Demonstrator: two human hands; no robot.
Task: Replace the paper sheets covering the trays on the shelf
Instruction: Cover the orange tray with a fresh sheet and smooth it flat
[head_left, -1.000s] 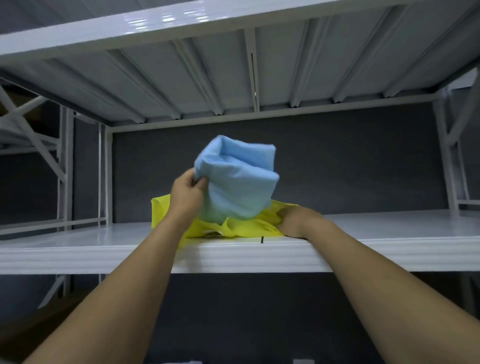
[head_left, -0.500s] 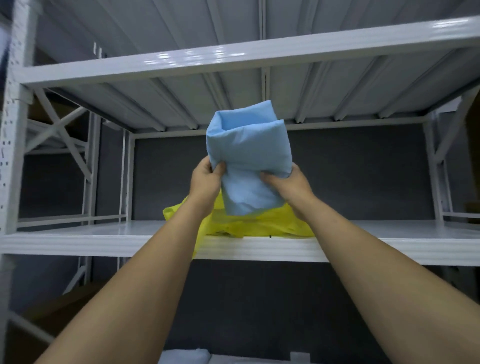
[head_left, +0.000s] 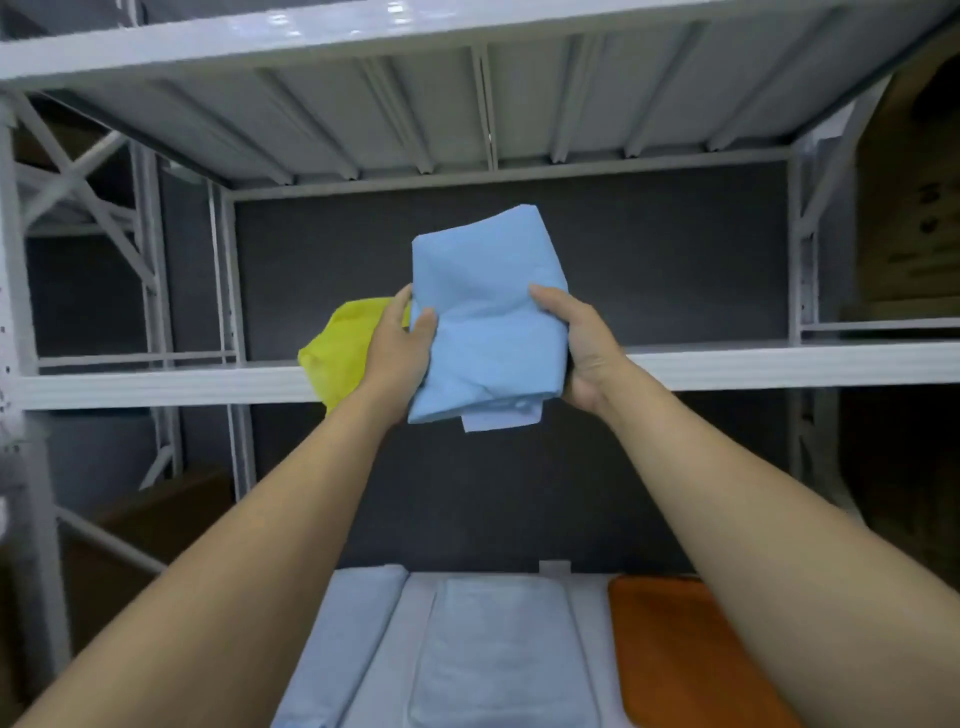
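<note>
Nearest, pale blue sheets (head_left: 493, 654) and an orange sheet (head_left: 675, 654) are being borne flat by the lower level (head_left: 588, 634). Above, a folded blue sheet (head_left: 488, 322) is being gripped by the left hand (head_left: 395, 358) and right hand (head_left: 584, 348) (fingers curled round it) before the white shelf (head_left: 779, 364), where a crumpled yellow sheet (head_left: 340, 353) is being partly hidden

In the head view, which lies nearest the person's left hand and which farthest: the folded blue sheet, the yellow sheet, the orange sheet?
1. The folded blue sheet: gripped in the left hand.
2. The yellow sheet: just behind that hand, at the shelf edge.
3. The orange sheet: far below, at lower right.
</note>
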